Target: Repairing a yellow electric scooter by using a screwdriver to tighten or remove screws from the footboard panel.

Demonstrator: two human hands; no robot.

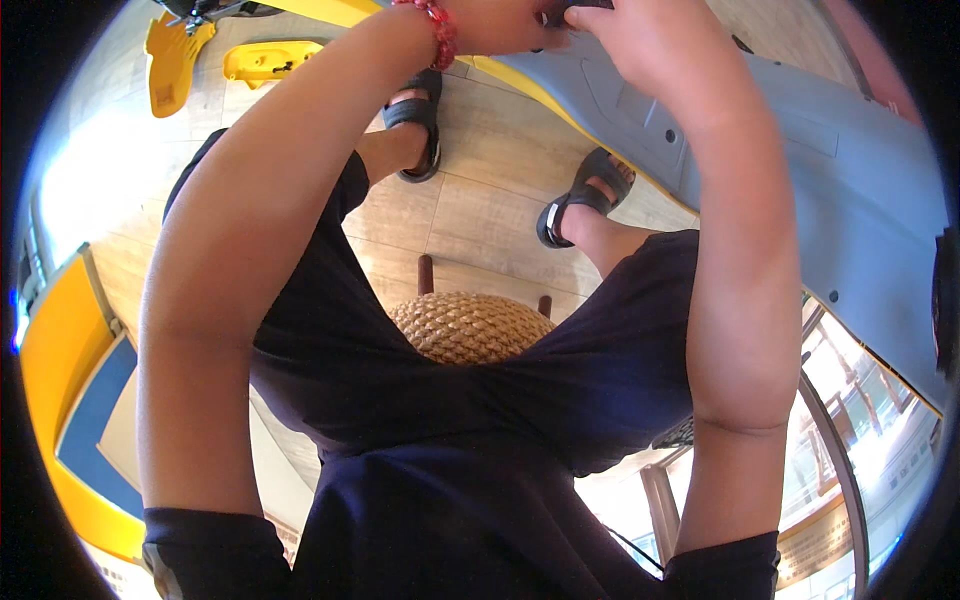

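A workshop, seemingly — yellow parts (172, 72) on floorboards (470, 215).

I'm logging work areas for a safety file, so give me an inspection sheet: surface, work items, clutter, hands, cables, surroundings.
Surface: wood-look floor, with visible seams.
Work items: small dark object at the hands, partly hidden, kind unclear; large grey-blue panel with yellow edging, on the right.
Clutter: notched yellow part and shallow yellow tray-like part, at upper left.
Hands: left hand and right hand close together at the top edge, partly cut off; grips unclear.
Cables: thin dark line at lower right, possibly one; cannot confirm.
Surroundings: woven stool between the thighs; yellow-and-blue panel at left.
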